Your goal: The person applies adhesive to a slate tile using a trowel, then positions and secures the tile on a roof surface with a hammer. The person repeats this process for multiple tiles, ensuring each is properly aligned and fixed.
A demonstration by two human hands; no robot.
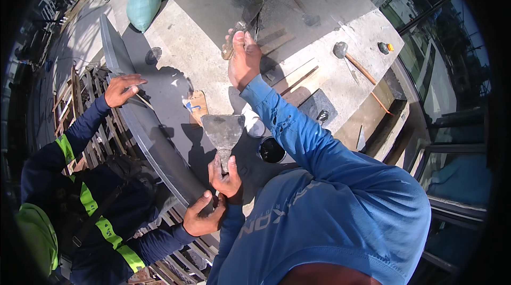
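Note:
My left hand [228, 179] grips a broad putty knife [223, 131] by its smeared handle, the blade pointing away from me. My right hand [246, 60] reaches to the seam where two polished grey stone slabs [311, 3] meet at a corner. Its thumb is raised and its fingers curl against dark, smeared material; what they hold, if anything, I cannot make out. Below the putty knife's right side are an open can of black stuff [272, 149] and a white round lid or tub [254, 127]. A torn cardboard piece [197, 105] lies beyond the blade.
At left a co-worker's two hands [123, 90] rest along a standing grey slab [139, 120]. A mallet [362, 68], wood strips [301, 77] and a dark square tile [318, 108] lie at right. A green sack [145, 0] stands at the far left. Glass panels [452, 61] line the right.

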